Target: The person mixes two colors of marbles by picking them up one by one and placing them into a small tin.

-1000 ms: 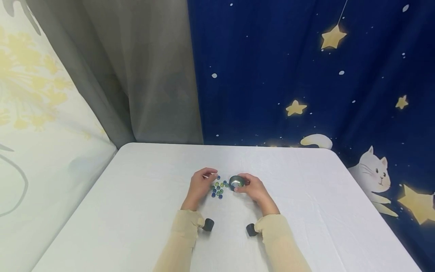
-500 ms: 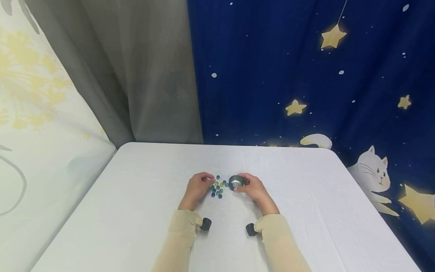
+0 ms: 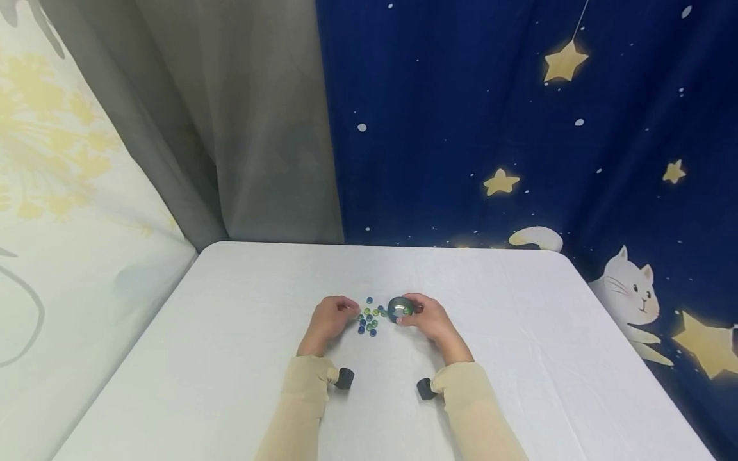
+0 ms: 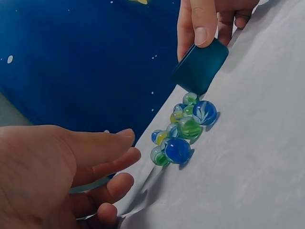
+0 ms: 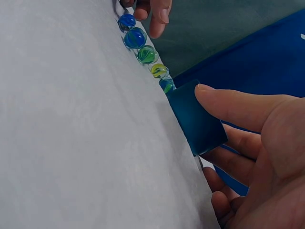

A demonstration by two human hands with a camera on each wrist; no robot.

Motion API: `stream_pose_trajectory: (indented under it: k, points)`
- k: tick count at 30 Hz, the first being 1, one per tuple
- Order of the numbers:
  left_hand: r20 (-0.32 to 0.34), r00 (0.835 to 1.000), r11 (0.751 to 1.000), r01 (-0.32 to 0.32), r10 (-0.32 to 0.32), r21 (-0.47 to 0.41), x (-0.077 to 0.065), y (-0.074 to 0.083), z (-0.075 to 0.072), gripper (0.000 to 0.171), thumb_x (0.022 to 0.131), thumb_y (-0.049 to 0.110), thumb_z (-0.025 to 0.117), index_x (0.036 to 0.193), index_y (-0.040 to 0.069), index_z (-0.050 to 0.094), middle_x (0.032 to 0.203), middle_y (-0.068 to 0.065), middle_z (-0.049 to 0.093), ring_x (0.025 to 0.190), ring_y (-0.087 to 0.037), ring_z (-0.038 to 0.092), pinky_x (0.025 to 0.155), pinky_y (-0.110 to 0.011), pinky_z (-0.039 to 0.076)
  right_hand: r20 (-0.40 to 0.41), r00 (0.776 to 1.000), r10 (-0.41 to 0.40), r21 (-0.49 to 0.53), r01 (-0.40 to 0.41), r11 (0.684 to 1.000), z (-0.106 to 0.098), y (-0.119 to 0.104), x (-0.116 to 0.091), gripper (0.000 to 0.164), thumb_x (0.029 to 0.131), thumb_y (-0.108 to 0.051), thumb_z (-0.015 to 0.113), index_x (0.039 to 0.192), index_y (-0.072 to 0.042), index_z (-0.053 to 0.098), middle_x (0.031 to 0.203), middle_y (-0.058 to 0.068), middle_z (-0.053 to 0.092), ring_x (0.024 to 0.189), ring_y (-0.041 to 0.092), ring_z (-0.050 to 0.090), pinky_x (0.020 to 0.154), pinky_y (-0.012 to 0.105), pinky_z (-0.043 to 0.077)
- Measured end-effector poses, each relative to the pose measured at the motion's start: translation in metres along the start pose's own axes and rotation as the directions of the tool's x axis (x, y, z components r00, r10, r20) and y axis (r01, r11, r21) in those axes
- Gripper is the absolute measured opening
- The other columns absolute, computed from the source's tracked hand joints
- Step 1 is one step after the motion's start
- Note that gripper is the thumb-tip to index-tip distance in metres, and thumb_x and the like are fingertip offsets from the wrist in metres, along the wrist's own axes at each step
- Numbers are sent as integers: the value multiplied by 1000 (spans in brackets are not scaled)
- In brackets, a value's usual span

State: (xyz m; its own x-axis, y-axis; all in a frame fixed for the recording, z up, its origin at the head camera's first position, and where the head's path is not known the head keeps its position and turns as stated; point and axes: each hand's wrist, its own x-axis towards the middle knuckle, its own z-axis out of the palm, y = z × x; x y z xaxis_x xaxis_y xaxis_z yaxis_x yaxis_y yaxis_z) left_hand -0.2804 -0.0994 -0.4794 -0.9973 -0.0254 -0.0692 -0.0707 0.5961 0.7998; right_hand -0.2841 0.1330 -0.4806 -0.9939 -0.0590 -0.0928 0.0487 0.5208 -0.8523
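Observation:
Blue, green and yellow glass marbles (image 3: 369,317) lie in a loose cluster on the white table, and appear large in the left wrist view (image 4: 189,128). My left hand (image 3: 330,317) is just left of them, its fingers loosely bent, with nothing between thumb and fingertips in the left wrist view. On the other side, my right hand (image 3: 429,318) grips a small dark green round tin (image 5: 198,119) between thumb and fingers. The tin stands by the nearest marbles, its silvery inside facing up in the head view. A green marble (image 3: 407,311) shows inside it.
A white cloth covers the table (image 3: 230,307). Black wrist cameras jut from both sleeves, the left one (image 3: 344,378) and the right one (image 3: 426,388). Behind the table's far edge hang a grey curtain (image 3: 271,128) and a dark blue starry one (image 3: 438,128).
My left hand has drawn back to the left, away from the marbles, and its fingers have come lower. The right hand and the tin have stayed nearly in place.

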Motion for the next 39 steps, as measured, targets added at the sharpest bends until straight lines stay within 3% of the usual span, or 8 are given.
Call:
stream_pose_trajectory:
  k: [15,26,39]
  points:
    - [28,999,998,-40,39,44,-3,-3,2,15,83,12,74,97,16,75,81,0,60,79,-19,53,79,-40,43,1,1000,6,4,-6,1000,1,1,-1,58,73,-13,83,127,-12,62,122,10,63,115,32,56,96,54,40]
    - [12,999,995,-34,33,89,-5,-3,5,15,83,12,75,97,19,75,93,-2,59,87,-21,54,83,-42,43,6,1000,10,8,-10,1000,2,3,1,59,73,-14,83,129,-13,62,124,10,63,117,32,55,97,55,39]
    - [-7,999,988,-37,38,150,-2,-5,11,15,83,14,75,95,22,76,92,-1,58,88,-21,54,84,-42,43,7,1000,14,5,-14,1000,1,3,2,58,74,-14,82,129,-13,62,125,11,62,117,33,54,97,54,40]
